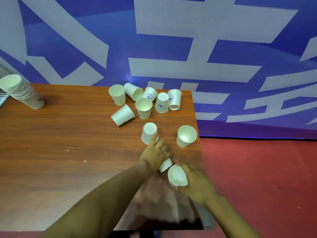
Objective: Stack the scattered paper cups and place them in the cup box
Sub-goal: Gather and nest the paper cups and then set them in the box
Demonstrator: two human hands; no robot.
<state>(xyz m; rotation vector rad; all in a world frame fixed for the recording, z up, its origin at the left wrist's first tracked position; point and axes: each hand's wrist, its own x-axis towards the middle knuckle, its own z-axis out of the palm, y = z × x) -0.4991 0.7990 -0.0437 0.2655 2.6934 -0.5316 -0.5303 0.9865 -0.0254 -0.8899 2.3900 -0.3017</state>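
Several white paper cups lie scattered on the far right of the wooden table [68, 152], some upright, some upside down, some on their sides. My right hand [197, 184] grips one cup [176, 176] with its mouth facing me. My left hand [156, 155] holds a second cup [165, 165] under its palm, mostly hidden, and its fingertips reach to an upside-down cup [149, 133]. An upright cup [186, 136] stands alone near the table's right edge. A tall leaning stack of cups [18, 91] stands at the far left.
The table's right edge runs close beside my right hand, with red floor [257, 177] beyond it. A blue and white banner wall [171, 40] rises behind the table. No cup box shows in view.
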